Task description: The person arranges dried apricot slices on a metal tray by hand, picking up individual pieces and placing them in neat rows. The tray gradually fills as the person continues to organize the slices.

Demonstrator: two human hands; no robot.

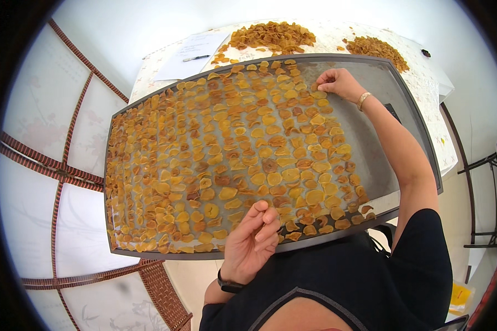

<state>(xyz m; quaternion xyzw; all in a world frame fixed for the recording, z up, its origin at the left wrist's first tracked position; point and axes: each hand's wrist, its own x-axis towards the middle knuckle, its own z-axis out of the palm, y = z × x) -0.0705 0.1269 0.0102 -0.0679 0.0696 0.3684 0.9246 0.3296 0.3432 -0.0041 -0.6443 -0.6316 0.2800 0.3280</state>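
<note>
A large grey tray (370,129) with a dark rim is covered in rows of thin, amber-yellow dried slices (268,149); their exact kind I cannot tell. At the far right end of the rows, my right hand (340,85) pinches thumb and fingertips together on a slice at the tray surface, beside the uppermost slices of the last row. My left hand (252,240) hovers over the tray's near edge, palm turned inward. Its thumb and fingers are curled together, and what they hold, if anything, is hidden.
Behind the tray, two heaps of dried slices, a larger pile (273,36) and a smaller pile (378,49), lie on the patterned tabletop (337,32). A pen (196,58) rests on white paper (176,63). A folding screen (66,176) stands left; a dark metal rack (488,198) stands right.
</note>
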